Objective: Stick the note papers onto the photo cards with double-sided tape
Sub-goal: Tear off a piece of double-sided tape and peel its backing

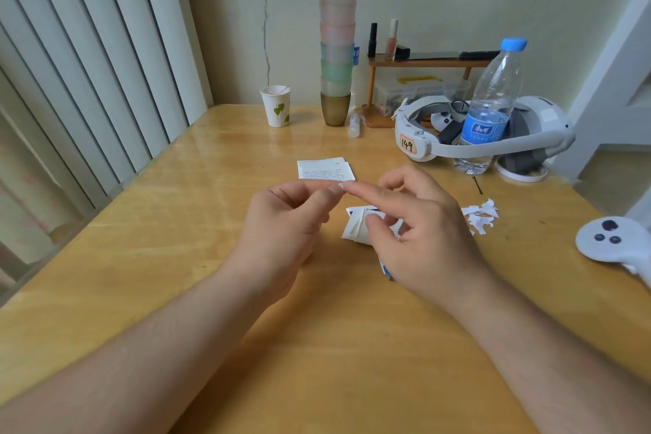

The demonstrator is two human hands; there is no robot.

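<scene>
Both hands hover over the middle of the wooden table [176, 250]. My left hand [281, 222] pinches a tiny white scrap of tape [340, 185] between thumb and forefinger. The forefinger of my right hand [415, 222] reaches across and touches that scrap at its tip. Below the fingers lies a small pile of photo cards [355, 225], white with a dark printed part, half hidden by my right hand. A stack of printed note papers [324, 169] lies flat just beyond the hands.
Torn white backing scraps [481, 215] lie to the right. Behind them are a water bottle [493, 106], a white headset [486, 130] and a controller [613, 240]. A paper cup [276, 106] and a tall stack of cups [337, 35] stand at the back.
</scene>
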